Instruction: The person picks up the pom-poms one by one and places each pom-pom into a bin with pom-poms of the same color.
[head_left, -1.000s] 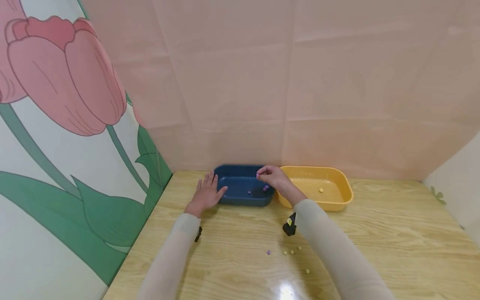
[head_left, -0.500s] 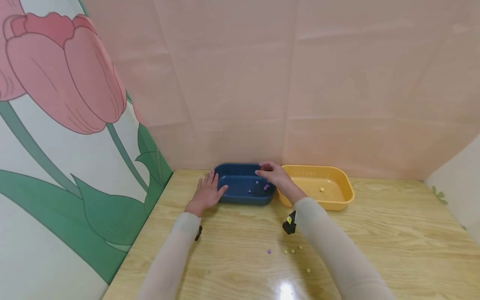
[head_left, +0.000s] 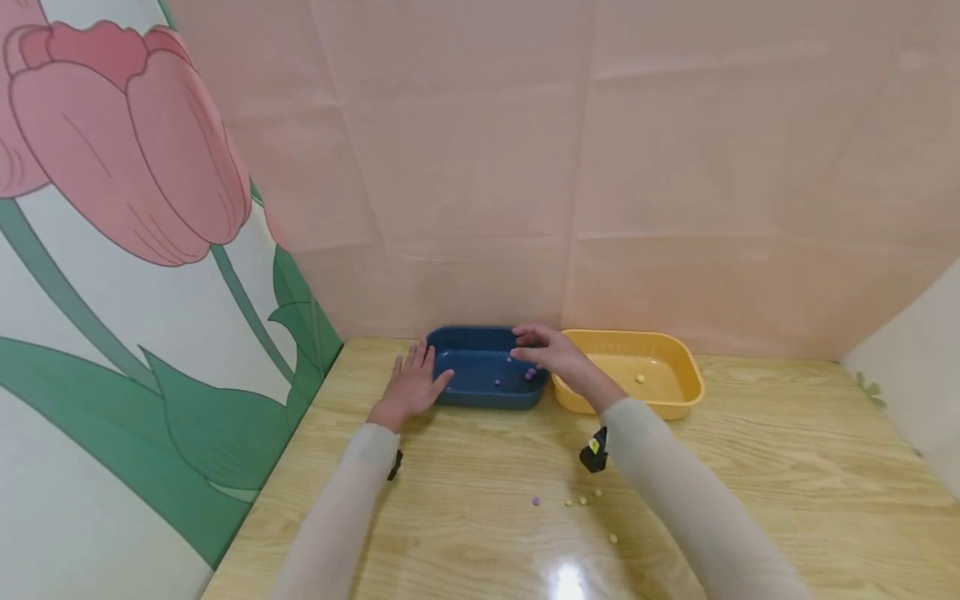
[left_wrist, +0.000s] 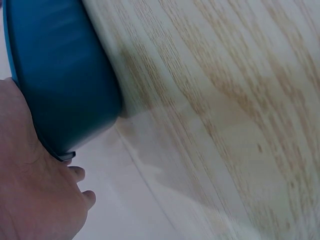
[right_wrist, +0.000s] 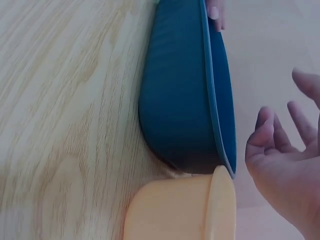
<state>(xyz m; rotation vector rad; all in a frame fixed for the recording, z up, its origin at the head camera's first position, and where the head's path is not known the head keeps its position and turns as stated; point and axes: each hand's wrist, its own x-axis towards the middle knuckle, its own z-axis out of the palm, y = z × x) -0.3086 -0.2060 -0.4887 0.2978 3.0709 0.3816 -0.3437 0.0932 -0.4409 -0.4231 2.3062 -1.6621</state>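
My left hand lies with outstretched fingers over the left end of a blue tray. Above the tray's right end, my right hand holds nothing; its thumb and fingers are spread apart, as the right wrist view also shows. Several small purple balls lie inside the blue tray, some partly behind the right hand. A yellow tray stands against its right side with a small yellow ball in it. In the left wrist view, the hand overlaps the blue tray's rim.
On the wooden table in front of the trays lie one purple ball and several yellow balls. A pinkish sheet hangs right behind the trays. A wall with a painted tulip borders the left side.
The right hand has let go of a small purple ball, which now lies in the blue tray. Its fingers have spread and its wrist has shifted slightly right. The left hand has stayed put.
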